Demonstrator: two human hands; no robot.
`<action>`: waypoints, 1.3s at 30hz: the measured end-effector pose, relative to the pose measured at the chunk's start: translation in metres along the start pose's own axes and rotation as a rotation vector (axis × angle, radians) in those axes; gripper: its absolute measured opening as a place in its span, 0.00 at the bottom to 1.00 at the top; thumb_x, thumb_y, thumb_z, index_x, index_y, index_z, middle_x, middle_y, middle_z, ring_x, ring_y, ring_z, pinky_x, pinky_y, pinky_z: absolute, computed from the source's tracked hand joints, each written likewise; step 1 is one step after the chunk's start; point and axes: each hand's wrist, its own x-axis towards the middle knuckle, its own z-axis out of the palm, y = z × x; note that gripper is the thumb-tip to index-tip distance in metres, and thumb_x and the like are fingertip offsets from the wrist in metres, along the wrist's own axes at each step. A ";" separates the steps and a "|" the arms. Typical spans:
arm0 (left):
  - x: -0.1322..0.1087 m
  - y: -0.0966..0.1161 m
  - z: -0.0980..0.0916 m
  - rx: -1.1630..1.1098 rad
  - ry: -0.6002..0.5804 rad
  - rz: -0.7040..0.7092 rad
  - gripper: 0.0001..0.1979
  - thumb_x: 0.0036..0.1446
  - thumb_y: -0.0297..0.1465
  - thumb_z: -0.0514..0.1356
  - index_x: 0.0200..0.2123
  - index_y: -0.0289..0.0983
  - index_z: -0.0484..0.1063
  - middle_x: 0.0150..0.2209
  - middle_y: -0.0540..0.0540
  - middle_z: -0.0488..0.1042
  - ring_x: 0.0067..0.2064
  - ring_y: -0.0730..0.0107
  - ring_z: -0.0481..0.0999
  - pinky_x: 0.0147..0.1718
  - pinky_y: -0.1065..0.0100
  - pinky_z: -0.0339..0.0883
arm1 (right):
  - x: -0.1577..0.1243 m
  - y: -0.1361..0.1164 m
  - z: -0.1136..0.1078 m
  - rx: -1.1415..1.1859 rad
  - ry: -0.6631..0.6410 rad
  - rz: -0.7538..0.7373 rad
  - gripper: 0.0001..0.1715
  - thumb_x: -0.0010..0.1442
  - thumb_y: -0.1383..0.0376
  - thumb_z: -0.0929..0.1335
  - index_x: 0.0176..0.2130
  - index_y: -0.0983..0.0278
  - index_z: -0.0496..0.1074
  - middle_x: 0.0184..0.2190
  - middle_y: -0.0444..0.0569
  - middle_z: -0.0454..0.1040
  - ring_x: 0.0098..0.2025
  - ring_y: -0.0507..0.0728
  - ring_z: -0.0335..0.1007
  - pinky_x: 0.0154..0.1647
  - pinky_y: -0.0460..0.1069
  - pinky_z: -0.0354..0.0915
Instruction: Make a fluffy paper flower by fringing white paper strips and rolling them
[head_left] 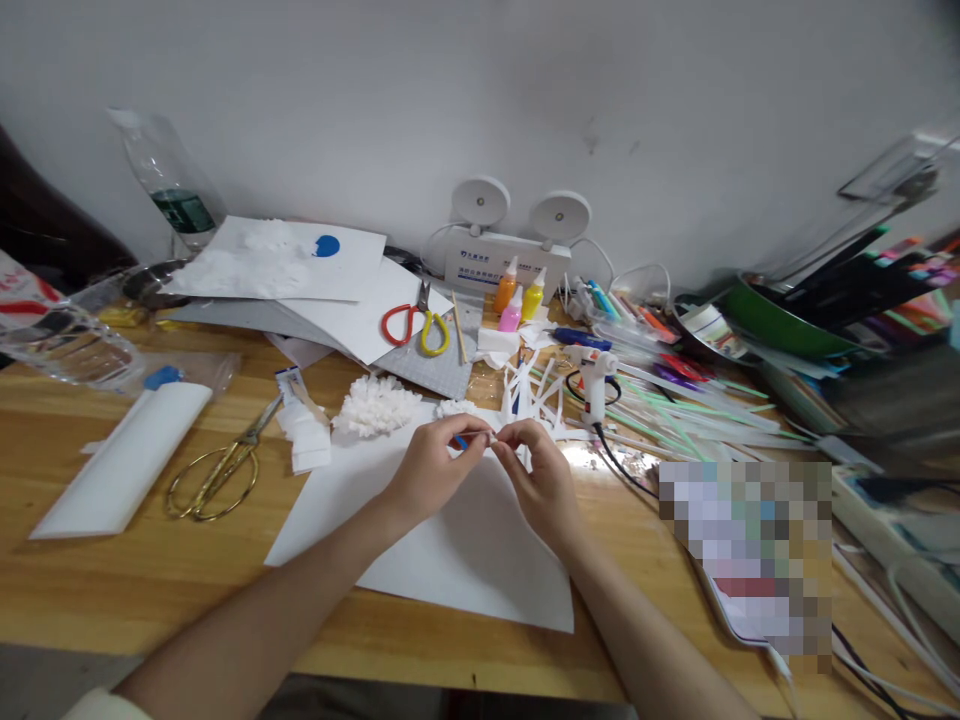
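Above a white sheet of paper (480,545), my left hand (435,465) and my right hand (538,480) meet with fingers pinched. Between their fingertips is a small whitish piece (489,437), too small to name; a thin line runs from it towards my left thumb. A bit of blue shows beside my left fingers. Just behind my left hand lies a fluffy white paper bundle (376,404). Cut white paper strips (531,390) lie beyond my right hand, and a white glue gun (595,382) stands to their right.
Gold scissors (223,475) and a white paper roll (124,460) lie at left. Red-and-yellow scissors (417,325) rest farther back, near small paint bottles (511,300). A phone (739,570) with a cable lies at right. A green bowl (795,318) stands at back right.
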 end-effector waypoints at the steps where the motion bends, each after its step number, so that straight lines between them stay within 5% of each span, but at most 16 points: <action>1: 0.000 0.000 0.000 -0.006 0.008 -0.003 0.08 0.51 0.28 0.53 0.32 0.36 0.70 0.32 0.49 0.74 0.34 0.73 0.71 0.34 0.73 0.64 | 0.000 0.000 0.000 0.005 -0.001 0.000 0.02 0.56 0.68 0.62 0.30 0.62 0.62 0.27 0.45 0.63 0.31 0.52 0.59 0.32 0.48 0.58; 20: 0.000 -0.002 0.000 -0.042 -0.021 0.075 0.08 0.52 0.28 0.53 0.33 0.36 0.71 0.33 0.47 0.73 0.37 0.72 0.71 0.37 0.72 0.63 | 0.000 0.000 -0.004 0.045 -0.062 -0.011 0.01 0.56 0.68 0.61 0.31 0.62 0.62 0.27 0.44 0.63 0.31 0.52 0.59 0.33 0.48 0.57; 34: -0.001 -0.003 0.002 -0.013 -0.021 0.092 0.09 0.52 0.28 0.53 0.34 0.36 0.72 0.34 0.46 0.74 0.38 0.70 0.71 0.39 0.69 0.64 | 0.000 -0.001 -0.003 -0.081 0.130 -0.015 0.00 0.53 0.68 0.65 0.30 0.62 0.66 0.25 0.44 0.66 0.30 0.52 0.62 0.31 0.48 0.60; 39: -0.002 -0.005 0.004 -0.028 0.010 0.061 0.10 0.51 0.27 0.53 0.35 0.36 0.73 0.35 0.46 0.74 0.39 0.70 0.71 0.40 0.69 0.64 | -0.003 0.001 0.002 -0.192 0.232 -0.155 0.06 0.52 0.70 0.66 0.33 0.61 0.70 0.26 0.46 0.68 0.31 0.53 0.63 0.33 0.49 0.60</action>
